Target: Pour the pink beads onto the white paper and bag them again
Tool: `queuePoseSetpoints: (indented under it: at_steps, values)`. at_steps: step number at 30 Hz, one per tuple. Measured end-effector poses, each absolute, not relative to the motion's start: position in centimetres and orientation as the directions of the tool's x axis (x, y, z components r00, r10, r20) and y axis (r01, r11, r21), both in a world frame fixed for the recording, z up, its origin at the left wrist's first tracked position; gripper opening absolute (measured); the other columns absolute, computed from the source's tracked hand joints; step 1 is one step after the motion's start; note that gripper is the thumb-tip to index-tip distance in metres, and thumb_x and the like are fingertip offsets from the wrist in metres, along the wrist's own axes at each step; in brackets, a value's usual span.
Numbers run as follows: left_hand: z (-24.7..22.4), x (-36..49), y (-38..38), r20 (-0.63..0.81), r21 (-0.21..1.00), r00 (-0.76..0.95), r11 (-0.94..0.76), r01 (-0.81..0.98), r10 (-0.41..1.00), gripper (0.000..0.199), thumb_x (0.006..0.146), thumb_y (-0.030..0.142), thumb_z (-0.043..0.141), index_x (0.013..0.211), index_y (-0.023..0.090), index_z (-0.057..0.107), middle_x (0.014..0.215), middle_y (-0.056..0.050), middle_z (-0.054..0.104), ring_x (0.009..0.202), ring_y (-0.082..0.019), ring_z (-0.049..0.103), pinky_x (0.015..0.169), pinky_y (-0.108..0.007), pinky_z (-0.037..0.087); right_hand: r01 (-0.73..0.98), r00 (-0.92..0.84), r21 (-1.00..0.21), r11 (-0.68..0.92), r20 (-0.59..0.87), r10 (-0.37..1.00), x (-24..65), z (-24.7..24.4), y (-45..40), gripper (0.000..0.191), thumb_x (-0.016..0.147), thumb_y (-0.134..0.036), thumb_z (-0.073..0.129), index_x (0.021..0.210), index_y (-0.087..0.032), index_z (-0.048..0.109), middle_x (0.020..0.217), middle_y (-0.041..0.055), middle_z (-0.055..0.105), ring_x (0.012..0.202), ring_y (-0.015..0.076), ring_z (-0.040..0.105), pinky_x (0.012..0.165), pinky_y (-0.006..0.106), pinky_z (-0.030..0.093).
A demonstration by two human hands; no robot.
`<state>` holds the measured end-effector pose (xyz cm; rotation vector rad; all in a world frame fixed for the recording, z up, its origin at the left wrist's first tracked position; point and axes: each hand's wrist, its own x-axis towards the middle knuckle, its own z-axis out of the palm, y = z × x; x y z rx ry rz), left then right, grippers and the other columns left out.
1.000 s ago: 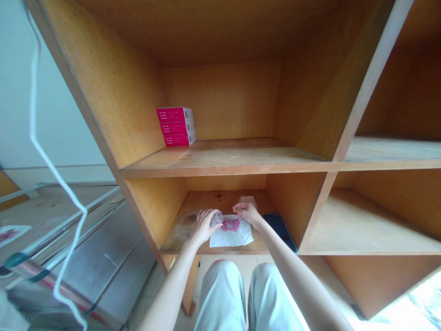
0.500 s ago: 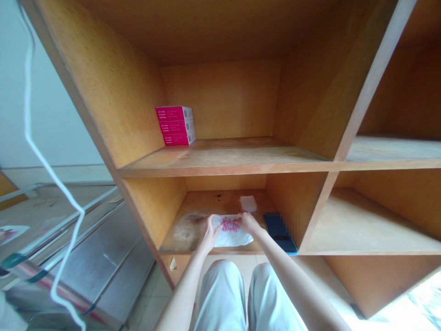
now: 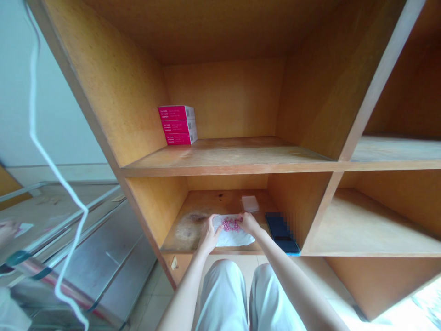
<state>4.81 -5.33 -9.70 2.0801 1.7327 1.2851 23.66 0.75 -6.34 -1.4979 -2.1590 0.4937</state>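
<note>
A white sheet (image 3: 234, 239), perhaps cloth or paper, lies near the front of the lower shelf. Pink beads (image 3: 230, 225) are gathered on its upper part. My left hand (image 3: 209, 234) grips the sheet's left edge, thumb beside the beads. At the sheet's upper right corner, my right hand (image 3: 248, 222) is closed with fingertips pinched by the beads; whether they pinch the sheet or a bead is too small to tell. Behind my right hand lies a small pale square packet (image 3: 250, 203).
A dark flat case (image 3: 280, 232) lies right of my right forearm. Three pink boxes (image 3: 178, 125) are stacked on the upper shelf (image 3: 227, 170). A white cable (image 3: 51, 170) hangs at left. Part of another person's hand (image 3: 7, 231) shows at the far left edge.
The view has shifted slightly, moving the scene a little to the right. Another person's hand has appeared at the far left. My hands remain at the sheet.
</note>
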Motion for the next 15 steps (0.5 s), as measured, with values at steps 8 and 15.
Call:
queuePoseSetpoints:
  at_steps: [8, 15]
  values:
    - [-9.7, 4.8, -5.3, 0.519, 0.595, -0.032, -0.334, 0.731, 0.854, 0.045, 0.082, 0.038, 0.043, 0.121, 0.017, 0.032, 0.117, -0.013, 0.048, 0.111, -0.023, 0.045, 0.092, -0.041, 0.037, 0.533, -0.358, -0.684, 0.497, 0.35, 0.866, 22.0, -1.9, -0.1, 0.011, 0.069, -0.017, 0.054, 0.07, -0.014, 0.065, 0.073, 0.0058, 0.065, 0.067, 0.0137, 0.057, 0.06, 0.02, 0.039]
    - [-10.1, 4.6, -5.0, 0.509, 0.591, -0.047, -0.31, 0.745, 0.859, 0.049, 0.08, 0.038, 0.044, 0.122, 0.015, 0.03, 0.118, -0.015, 0.047, 0.111, -0.024, 0.046, 0.092, -0.043, 0.037, 0.475, -0.514, -0.677, 0.562, 0.305, 0.802, 18.9, 0.0, -1.3, 0.011, 0.069, -0.016, 0.055, 0.065, -0.016, 0.065, 0.073, 0.005, 0.064, 0.073, 0.0152, 0.056, 0.069, 0.022, 0.04]
